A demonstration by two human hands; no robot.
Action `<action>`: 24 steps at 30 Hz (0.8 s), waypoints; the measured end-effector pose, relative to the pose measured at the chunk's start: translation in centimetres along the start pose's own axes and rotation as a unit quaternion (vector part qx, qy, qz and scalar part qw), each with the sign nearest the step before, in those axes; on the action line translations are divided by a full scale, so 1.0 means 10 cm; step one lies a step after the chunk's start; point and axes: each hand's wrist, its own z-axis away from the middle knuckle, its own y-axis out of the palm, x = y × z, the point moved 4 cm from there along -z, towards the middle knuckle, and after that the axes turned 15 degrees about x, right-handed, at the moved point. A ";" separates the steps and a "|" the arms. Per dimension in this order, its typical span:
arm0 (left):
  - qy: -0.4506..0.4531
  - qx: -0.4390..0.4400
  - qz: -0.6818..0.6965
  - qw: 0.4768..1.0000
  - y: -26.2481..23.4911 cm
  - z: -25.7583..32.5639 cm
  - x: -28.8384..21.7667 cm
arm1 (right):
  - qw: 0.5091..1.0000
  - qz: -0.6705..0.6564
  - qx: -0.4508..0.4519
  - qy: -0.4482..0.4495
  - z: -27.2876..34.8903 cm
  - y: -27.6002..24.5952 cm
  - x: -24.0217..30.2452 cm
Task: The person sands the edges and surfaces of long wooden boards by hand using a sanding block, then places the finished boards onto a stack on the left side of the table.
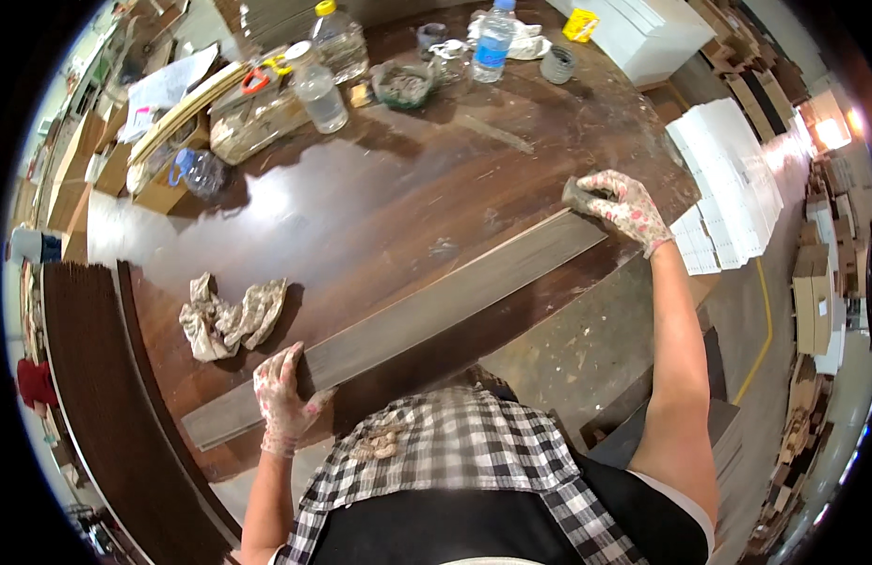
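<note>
- Nearest the camera: a person in a checked shirt and dark apron, both forearms reaching out over the bench [379,198].
- Left hand [283,395], in a patterned glove, lies flat on the near end of a long grey plank [408,320]; its fingers [278,369] are spread open and press on the top face, with the thumb along the near edge.
- The plank lies flat on the dark wooden bench, running diagonally from near left to far right, close to the bench's near edge.
- Right hand [624,207], also gloved, is at the plank's far end; its fingers [613,195] are curled shut around a small dark block [579,195], which touches the plank's end.
- A crumpled rag [231,318] lies on the bench just beyond the left hand, apart from the plank.
- Far side of the bench: plastic bottles [319,89], a small bowl [402,85], and a box of tools [252,113].
- Right of the bench: stacks of white panels [733,179] on the floor.
</note>
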 end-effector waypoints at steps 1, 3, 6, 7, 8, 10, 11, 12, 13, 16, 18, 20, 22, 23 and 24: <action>0.003 0.014 0.003 1.000 0.02 -0.01 0.03 | 1.000 -0.010 0.002 -0.014 0.02 0.08 0.07; 0.002 0.002 0.017 1.000 0.02 -0.05 0.00 | 0.998 0.032 0.009 -0.050 0.03 0.28 0.18; 0.097 -0.071 -0.008 0.993 -0.07 0.00 -0.09 | 0.993 0.036 0.042 -0.104 -0.08 0.73 0.68; 0.118 -0.092 0.015 0.989 -0.10 0.05 -0.10 | 0.990 0.041 0.054 -0.126 -0.13 0.92 0.93; 0.163 -0.077 0.009 0.984 -0.09 0.08 -0.10 | 0.983 0.053 0.065 -0.164 -0.18 1.12 1.20; 0.239 -0.069 0.017 0.968 -0.03 0.13 -0.05 | 0.971 0.050 0.103 -0.211 -0.32 1.57 1.78; 0.269 -0.075 0.029 0.960 0.00 0.17 -0.03 | 0.959 0.064 0.119 -0.250 -0.40 1.84 2.07; 0.279 -0.075 0.038 0.957 0.00 0.19 -0.03 | 0.949 0.057 0.136 -0.279 -0.49 2.13 2.34; 0.294 -0.080 0.041 0.952 -0.05 0.20 -0.04 | 0.937 0.049 0.154 -0.309 -0.58 2.44 2.64; 0.240 -0.065 0.068 0.966 0.24 0.26 0.04 | 0.898 0.037 0.187 -0.396 -0.81 3.33 3.52; 0.153 0.140 0.089 0.974 0.43 0.28 0.07 | 0.882 0.030 0.233 -0.409 -0.96 3.90 4.07; 0.207 0.046 0.156 0.965 0.38 0.28 0.10 | 0.862 0.023 0.265 -0.433 -1.12 4.34 4.56; 0.220 0.014 0.196 0.956 0.72 0.24 0.16 | 0.848 0.019 0.301 -0.436 -1.21 4.69 4.97; 0.226 0.004 0.200 0.953 0.84 0.21 0.13 | 0.841 0.025 0.304 -0.447 -1.26 4.82 5.14; 0.228 -0.007 0.203 0.952 0.97 0.20 0.13 | 0.841 0.036 0.312 -0.440 -1.28 4.96 5.28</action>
